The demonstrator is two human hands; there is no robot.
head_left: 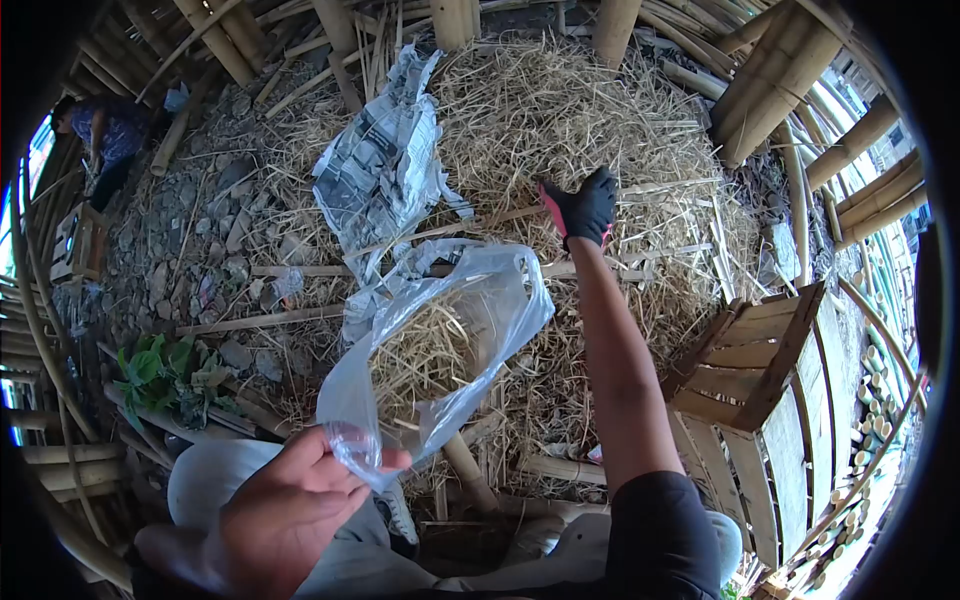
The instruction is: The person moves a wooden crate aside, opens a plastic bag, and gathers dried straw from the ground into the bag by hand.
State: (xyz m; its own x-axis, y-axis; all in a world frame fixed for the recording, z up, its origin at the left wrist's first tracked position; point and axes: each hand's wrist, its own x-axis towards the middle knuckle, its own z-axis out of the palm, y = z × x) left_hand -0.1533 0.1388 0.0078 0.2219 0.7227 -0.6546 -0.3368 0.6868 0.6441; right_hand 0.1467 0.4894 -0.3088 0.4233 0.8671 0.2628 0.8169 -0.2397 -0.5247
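Observation:
My bare left hand (300, 500) pinches the near rim of a clear plastic bag (510, 285). The bag lies slanted with its mouth spread wide, and dry straw (425, 355) fills part of it. Farther forward, my right hand (582, 212), in a black and pink glove, hovers over or touches a broad heap of loose straw (540, 110); contact is hard to judge. Its thumb stands apart from the fingers, and nothing shows in its grasp. Crumpled newspaper (375, 160) lies left of the heap and reaches down behind the bag.
A slatted wooden crate (770, 400) stands tilted at the right. Thin bamboo strips (265, 320) cross the ground, with stones (200, 230) and a leafy plant (160, 370) at left. Thick bamboo posts (775, 80) surround the area. Another person (105, 140) bends over at far left.

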